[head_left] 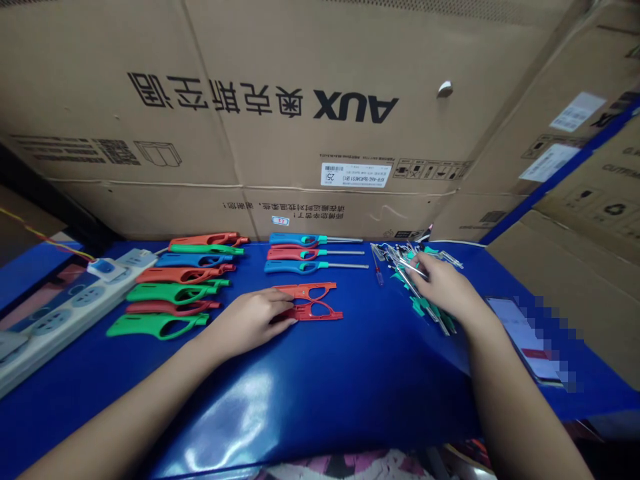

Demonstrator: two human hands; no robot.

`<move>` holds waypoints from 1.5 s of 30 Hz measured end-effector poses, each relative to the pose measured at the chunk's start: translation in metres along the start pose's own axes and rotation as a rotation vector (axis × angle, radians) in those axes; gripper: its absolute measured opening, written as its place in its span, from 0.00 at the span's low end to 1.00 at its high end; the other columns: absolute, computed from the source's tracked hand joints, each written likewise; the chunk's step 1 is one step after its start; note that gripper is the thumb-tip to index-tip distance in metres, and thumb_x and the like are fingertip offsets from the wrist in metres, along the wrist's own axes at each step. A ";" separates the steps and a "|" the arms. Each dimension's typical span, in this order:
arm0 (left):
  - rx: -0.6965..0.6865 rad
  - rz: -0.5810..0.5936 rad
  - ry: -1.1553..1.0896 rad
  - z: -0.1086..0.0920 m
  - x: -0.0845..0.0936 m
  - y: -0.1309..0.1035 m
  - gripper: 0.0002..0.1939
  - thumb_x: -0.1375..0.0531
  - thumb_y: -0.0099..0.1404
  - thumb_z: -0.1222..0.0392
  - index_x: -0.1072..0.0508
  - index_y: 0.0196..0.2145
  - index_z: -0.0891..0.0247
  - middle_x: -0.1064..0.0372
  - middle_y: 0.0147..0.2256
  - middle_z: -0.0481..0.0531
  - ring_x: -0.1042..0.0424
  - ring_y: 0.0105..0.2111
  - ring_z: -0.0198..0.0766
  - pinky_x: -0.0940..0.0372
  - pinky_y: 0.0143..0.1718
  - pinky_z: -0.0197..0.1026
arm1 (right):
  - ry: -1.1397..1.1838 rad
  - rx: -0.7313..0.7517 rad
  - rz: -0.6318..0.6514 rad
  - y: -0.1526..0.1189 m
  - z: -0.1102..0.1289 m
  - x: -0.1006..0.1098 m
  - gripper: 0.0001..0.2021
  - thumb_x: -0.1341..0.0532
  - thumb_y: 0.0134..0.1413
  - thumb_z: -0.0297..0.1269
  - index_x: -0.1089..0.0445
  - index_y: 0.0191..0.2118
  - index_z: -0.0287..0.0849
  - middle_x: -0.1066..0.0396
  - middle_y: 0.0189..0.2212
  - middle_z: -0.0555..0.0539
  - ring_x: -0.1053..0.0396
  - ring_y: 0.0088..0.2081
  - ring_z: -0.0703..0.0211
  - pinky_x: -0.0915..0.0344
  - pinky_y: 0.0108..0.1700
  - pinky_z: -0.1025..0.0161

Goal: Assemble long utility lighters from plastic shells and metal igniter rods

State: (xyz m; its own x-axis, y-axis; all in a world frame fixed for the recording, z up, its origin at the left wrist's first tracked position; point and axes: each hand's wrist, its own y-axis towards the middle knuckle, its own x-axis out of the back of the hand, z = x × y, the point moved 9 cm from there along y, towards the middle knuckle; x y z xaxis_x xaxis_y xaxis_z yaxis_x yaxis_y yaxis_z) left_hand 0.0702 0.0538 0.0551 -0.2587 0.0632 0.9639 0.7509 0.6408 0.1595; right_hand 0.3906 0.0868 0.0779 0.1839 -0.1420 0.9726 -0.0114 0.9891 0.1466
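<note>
My left hand point(257, 320) rests on the left ends of two red-orange plastic casing halves point(320, 311), its fingers pressed over them. At the right, my right hand point(437, 283) pinches a thin metal rod over a pile of metal tubes with green parts and wires point(430, 310). A small screwdriver point(379, 270) lies left of that pile. Behind the casing halves are blue and red lighters with metal tubes point(300, 267), laid in a row.
Several green, red and blue handle casings point(160, 325) lie at the left, beside a white power strip point(75, 313). A phone point(525, 340) lies at the right. Cardboard point(280, 147) walls the back and right of the blue table point(350, 393).
</note>
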 end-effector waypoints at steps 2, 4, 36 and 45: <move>0.002 0.003 -0.021 0.001 0.000 0.000 0.13 0.44 0.71 0.56 0.21 0.45 0.63 0.23 0.46 0.57 0.22 0.45 0.47 0.27 0.47 0.47 | 0.037 0.007 -0.043 0.000 0.002 0.006 0.08 0.46 0.61 0.42 0.36 0.36 0.45 0.28 0.28 0.45 0.33 0.27 0.54 0.48 0.28 0.63; 0.003 -0.001 -0.041 0.001 0.002 0.000 0.13 0.43 0.71 0.56 0.21 0.45 0.62 0.22 0.46 0.57 0.22 0.44 0.46 0.28 0.47 0.46 | 0.074 0.022 -0.066 0.000 0.003 0.009 0.09 0.47 0.61 0.43 0.36 0.35 0.45 0.29 0.26 0.46 0.33 0.27 0.54 0.47 0.28 0.62; 0.296 -0.421 -0.660 0.001 0.018 -0.006 0.11 0.38 0.67 0.57 0.21 0.45 0.61 0.21 0.40 0.53 0.21 0.36 0.37 0.26 0.35 0.35 | 0.446 0.626 0.263 -0.048 0.140 -0.047 0.09 0.44 0.67 0.39 0.30 0.47 0.47 0.25 0.44 0.47 0.26 0.43 0.56 0.30 0.44 0.59; 0.212 -0.227 -0.391 0.009 0.025 0.000 0.11 0.41 0.70 0.57 0.20 0.43 0.61 0.20 0.42 0.53 0.22 0.41 0.42 0.28 0.44 0.42 | 0.524 0.643 0.236 -0.046 0.142 -0.051 0.15 0.48 0.70 0.41 0.28 0.53 0.49 0.30 0.42 0.45 0.29 0.42 0.58 0.31 0.47 0.59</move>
State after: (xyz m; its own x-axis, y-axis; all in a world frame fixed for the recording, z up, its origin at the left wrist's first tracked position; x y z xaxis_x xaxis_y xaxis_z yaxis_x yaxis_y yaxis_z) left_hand 0.0582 0.0620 0.0770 -0.6402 0.1598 0.7514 0.5196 0.8105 0.2704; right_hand 0.2421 0.0428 0.0468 0.5348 0.2568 0.8050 -0.6316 0.7544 0.1789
